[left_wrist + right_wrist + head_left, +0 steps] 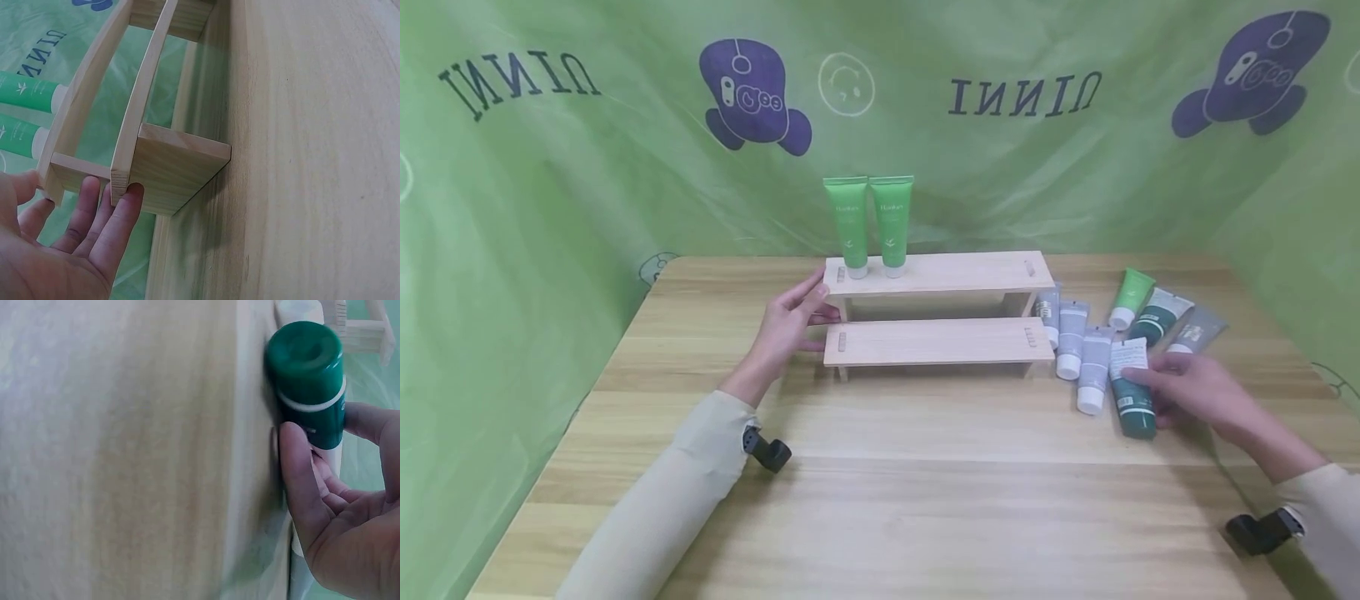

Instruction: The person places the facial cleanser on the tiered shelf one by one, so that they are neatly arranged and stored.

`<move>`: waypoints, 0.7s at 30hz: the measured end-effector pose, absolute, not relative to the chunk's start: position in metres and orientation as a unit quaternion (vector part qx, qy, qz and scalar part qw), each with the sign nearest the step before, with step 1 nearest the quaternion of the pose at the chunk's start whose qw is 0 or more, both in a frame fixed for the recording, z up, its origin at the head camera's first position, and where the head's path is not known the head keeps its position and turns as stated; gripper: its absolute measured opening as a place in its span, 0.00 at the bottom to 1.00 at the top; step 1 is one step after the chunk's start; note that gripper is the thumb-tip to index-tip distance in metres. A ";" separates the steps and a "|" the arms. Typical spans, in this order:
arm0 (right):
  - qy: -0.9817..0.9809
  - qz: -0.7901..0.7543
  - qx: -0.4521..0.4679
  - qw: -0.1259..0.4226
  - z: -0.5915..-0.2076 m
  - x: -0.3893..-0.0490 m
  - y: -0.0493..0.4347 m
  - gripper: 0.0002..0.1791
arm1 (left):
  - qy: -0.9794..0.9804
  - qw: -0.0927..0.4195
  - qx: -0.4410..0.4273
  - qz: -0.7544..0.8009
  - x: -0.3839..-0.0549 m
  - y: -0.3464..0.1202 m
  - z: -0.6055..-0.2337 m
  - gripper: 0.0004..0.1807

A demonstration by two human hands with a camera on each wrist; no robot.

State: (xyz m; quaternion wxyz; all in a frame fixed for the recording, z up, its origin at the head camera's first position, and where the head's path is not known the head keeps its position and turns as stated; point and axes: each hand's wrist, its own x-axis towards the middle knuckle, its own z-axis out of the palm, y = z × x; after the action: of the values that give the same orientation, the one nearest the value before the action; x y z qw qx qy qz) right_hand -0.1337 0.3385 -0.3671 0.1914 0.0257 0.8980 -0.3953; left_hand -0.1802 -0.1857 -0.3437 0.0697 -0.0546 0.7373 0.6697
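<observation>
At the left end of a two-tier wooden stand [940,342], my left hand [778,329] grips the upper board's end between thumb and forefinger. Its other fingers [128,212] touch the lower board's end. Two light green tubes [848,218] stand upright on caps, side by side on the left of the upper board. On the right, my right hand [1202,392] pinches a dark green and white tube [1133,408] between thumb and fingers. Its dark green end [306,359] points toward me, and part of its body is hidden by the fingers in the right wrist view.
Several grey tubes with white caps [1070,367] lie beside the stand's right end. Behind the right hand lie a light green tube [1131,296], another dark green and white tube [1159,318] and a grey tube [1198,329]. A green printed cloth [925,167] hangs behind the wooden table [880,500].
</observation>
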 end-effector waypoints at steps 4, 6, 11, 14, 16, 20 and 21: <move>0.887 -0.414 0.023 0.204 -0.364 -0.131 0.342 0.34 | 0.736 0.072 -0.056 0.671 -0.181 -0.186 -0.343 0.27; 0.877 -0.432 0.024 0.211 -0.363 -0.130 0.344 0.37 | 0.734 0.074 -0.057 0.672 -0.181 -0.186 -0.343 0.27; 0.843 -0.488 0.022 0.225 -0.361 -0.126 0.350 0.41 | 0.732 0.076 -0.053 0.675 -0.182 -0.186 -0.343 0.28; 0.824 -0.518 0.022 0.228 -0.361 -0.123 0.354 0.39 | 0.731 0.079 -0.052 0.676 -0.182 -0.186 -0.343 0.28; 0.819 -0.526 0.022 0.230 -0.360 -0.122 0.354 0.39 | 0.729 0.081 -0.055 0.677 -0.181 -0.187 -0.343 0.28; 0.814 -0.533 0.028 0.230 -0.359 -0.120 0.355 0.38 | 0.730 0.081 -0.056 0.676 -0.180 -0.188 -0.344 0.28; 0.812 -0.536 0.032 0.230 -0.359 -0.119 0.355 0.38 | 0.730 0.081 -0.055 0.677 -0.180 -0.188 -0.344 0.28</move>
State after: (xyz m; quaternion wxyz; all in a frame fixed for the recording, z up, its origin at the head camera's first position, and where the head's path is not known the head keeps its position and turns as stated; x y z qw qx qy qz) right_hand -0.1193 0.3555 -0.3585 0.2295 0.0318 0.8121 -0.5355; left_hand -0.1800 -0.1878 -0.3440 0.0806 -0.0549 0.7298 0.6767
